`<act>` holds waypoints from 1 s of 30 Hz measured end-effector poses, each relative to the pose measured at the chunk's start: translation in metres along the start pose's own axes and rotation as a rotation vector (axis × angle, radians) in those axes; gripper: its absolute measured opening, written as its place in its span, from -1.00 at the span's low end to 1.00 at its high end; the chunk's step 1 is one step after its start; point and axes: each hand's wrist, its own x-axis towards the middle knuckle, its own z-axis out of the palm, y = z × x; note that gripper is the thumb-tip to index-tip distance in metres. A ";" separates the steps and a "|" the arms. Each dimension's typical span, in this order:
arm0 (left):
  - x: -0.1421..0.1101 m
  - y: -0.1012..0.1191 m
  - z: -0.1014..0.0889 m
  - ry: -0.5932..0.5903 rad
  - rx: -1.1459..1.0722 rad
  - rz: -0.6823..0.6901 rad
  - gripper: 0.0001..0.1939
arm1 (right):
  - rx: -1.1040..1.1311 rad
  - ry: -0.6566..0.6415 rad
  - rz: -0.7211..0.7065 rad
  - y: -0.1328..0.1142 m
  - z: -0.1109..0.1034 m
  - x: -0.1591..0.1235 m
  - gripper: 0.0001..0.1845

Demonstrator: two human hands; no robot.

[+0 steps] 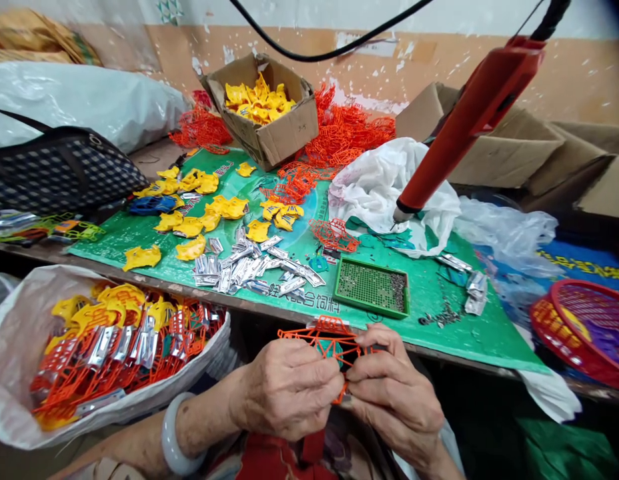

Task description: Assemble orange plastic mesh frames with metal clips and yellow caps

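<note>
An orange plastic lattice frame is held between both hands just in front of the table's edge. My left hand is closed on its left side, fingertips near the middle. My right hand pinches the right side, fingers bent round it. A green piece shows inside the frame; the fingers hide much of the rest. Beyond the hands stands a green tray with small metal screws in it. Silver-coloured parts lie heaped to its left, with yellow shell pieces farther back.
A red electric screwdriver hangs over the right of the table. At left, a white sack holds assembled yellow, silver and orange pieces. A cardboard box of yellow parts and orange frames sit behind. A red basket stands far right.
</note>
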 end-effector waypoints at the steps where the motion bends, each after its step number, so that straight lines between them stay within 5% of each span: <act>1: 0.000 0.000 0.000 0.008 0.001 0.003 -0.78 | 0.003 0.004 0.004 0.000 0.000 -0.001 -0.98; 10: 0.004 -0.004 -0.009 -0.065 0.021 0.052 -0.79 | 0.006 0.015 0.022 0.000 0.004 -0.005 -0.94; 22: 0.004 -0.010 -0.021 -0.123 0.054 0.103 -0.81 | -0.341 0.024 -0.038 -0.006 0.011 -0.005 -0.78; 30: 0.006 -0.015 -0.008 -0.050 0.052 -0.014 -0.84 | -0.432 0.100 -0.073 -0.009 0.013 0.007 -0.89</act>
